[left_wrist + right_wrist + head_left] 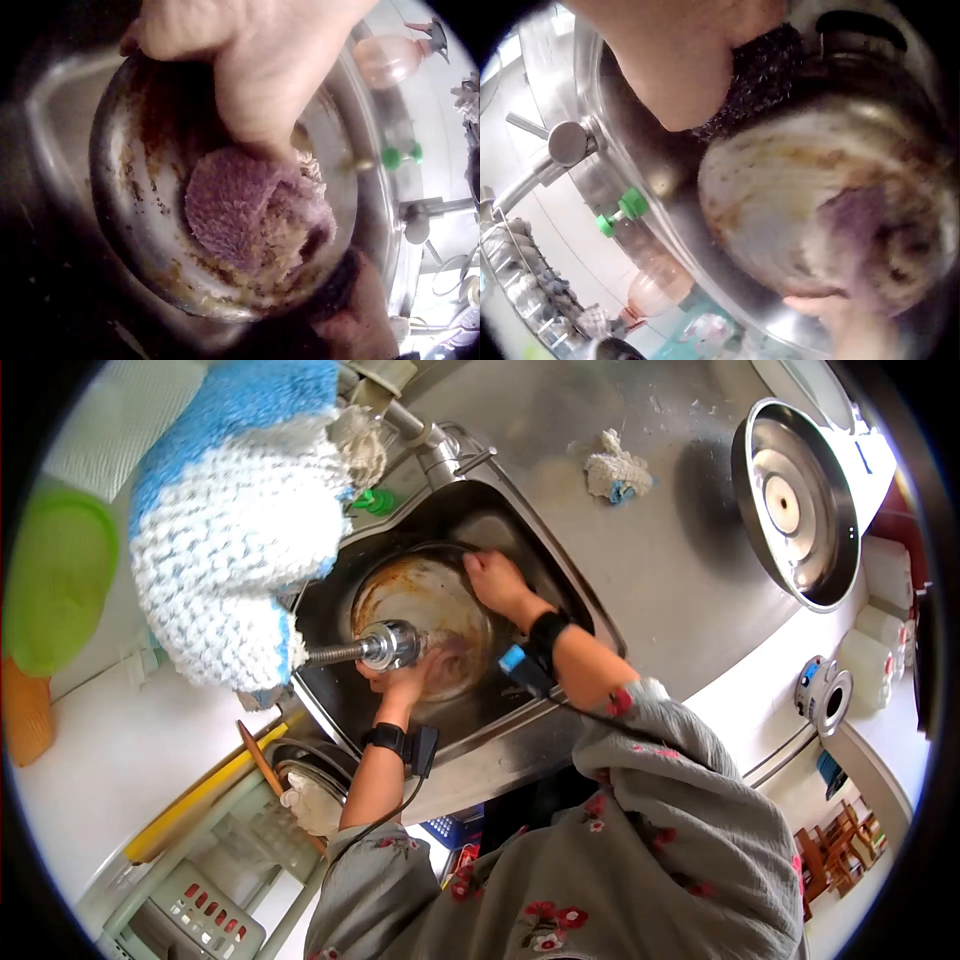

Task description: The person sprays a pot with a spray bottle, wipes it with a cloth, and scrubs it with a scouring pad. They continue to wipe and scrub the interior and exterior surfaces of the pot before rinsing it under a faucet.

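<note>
Both hands are down in the sink (pixel 575 605), working on a round metal pan (pixel 415 595) stained brown with food residue. The left hand (pixel 400 678) has its fingers curled around a purple scrubbing cloth (pixel 240 202), pressing it against the pan's inner bottom, where crusty brown bits ring the cloth. The right hand (pixel 495 580) sits on the pan's far rim, across from the left hand; the right wrist view shows it against the rim together with a dark scouring pad (pixel 769 71), though whether its fingers actually clamp the pad or the rim cannot be told. Just above the left hand the tap spout (pixel 385 645) reaches over the pan. Beyond the right hand, on the steel counter, lies a crumpled rag (pixel 615 468), and farther off to that side stands 1 large steel pot (pixel 795 500). A blue and white knitted cloth (pixel 235 510) hangs above the left hand.
</note>
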`<state>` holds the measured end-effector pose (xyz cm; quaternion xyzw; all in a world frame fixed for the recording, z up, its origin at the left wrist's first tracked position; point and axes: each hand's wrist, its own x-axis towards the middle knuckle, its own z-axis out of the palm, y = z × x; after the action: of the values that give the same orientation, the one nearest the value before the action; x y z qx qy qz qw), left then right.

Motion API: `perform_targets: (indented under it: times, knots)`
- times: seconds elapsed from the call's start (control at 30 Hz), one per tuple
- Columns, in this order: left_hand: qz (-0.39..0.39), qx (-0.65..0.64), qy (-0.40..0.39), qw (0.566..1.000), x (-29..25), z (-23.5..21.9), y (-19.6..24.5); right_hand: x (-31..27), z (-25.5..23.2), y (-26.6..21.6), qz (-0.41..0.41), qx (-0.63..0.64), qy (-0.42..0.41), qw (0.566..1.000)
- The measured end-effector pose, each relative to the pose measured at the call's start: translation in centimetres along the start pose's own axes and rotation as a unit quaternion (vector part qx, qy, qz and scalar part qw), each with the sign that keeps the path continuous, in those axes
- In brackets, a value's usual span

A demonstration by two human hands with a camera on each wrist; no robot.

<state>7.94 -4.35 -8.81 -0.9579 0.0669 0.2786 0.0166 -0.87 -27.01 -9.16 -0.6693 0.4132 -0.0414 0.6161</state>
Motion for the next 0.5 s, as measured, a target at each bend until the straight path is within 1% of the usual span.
perform_targets:
  times: [0.03, 0.07, 0.1, 0.13, 0.17, 0.2, 0.23, 0.3, 0.33, 0.37, 0.43, 0.47, 0.5]
  knots:
    - [-0.033, -0.037, -0.041, 0.998, -0.7, -1.2, 1.1, -1.4, 0.8, 2.0, 0.020, 0.015, 0.053, 0.998]
    - [-0.067, -0.073, -0.083, 0.992, -1.4, -2.2, 2.0, -3.8, 1.0, 2.8, 0.028, 0.049, 0.082, 0.995]
    - [-0.051, -0.105, -0.111, 0.987, -2.0, -3.0, 2.7, -5.5, 2.3, 5.2, 0.029, 0.068, 0.069, 0.995]
    - [-0.036, -0.135, -0.140, 0.980, -2.6, -3.9, 3.1, -8.3, 3.6, 4.7, 0.039, 0.009, 0.148, 0.988]
    - [-0.053, -0.077, -0.091, 0.991, -2.1, -3.1, 2.9, -9.4, 4.1, 4.0, 0.037, 0.033, 0.173, 0.984]
    - [-0.076, -0.021, -0.045, 0.996, -1.6, -2.3, 2.7, -8.6, 3.5, 3.2, 0.010, 0.012, 0.174, 0.985]
    - [-0.067, -0.047, -0.040, 0.996, -1.5, -2.2, 2.5, -7.5, 2.9, 2.4, -0.016, -0.008, 0.173, 0.985]
    - [-0.057, -0.086, -0.038, 0.994, -1.6, -2.4, 2.0, -3.2, 1.0, -0.1, -0.046, -0.029, 0.068, 0.996]
    - [-0.056, -0.102, -0.040, 0.992, -1.8, -2.6, 2.0, -2.0, 0.5, -0.6, -0.063, -0.040, 0.014, 0.997]
    - [-0.054, -0.117, -0.041, 0.991, -2.0, -2.7, 2.0, -2.3, 0.8, -0.6, -0.092, -0.029, 0.030, 0.995]
    - [0.001, -0.131, -0.070, 0.989, -1.7, -2.8, 0.7, -3.7, 1.5, -0.7, -0.154, -0.008, 0.062, 0.986]
    - [0.024, -0.131, -0.079, 0.988, -1.6, -2.7, 0.0, -5.0, 1.8, 0.0, -0.156, -0.030, 0.077, 0.984]
    - [0.041, -0.118, -0.076, 0.989, -1.2, -2.6, -0.4, -5.3, 1.7, 0.8, -0.112, -0.039, 0.051, 0.992]
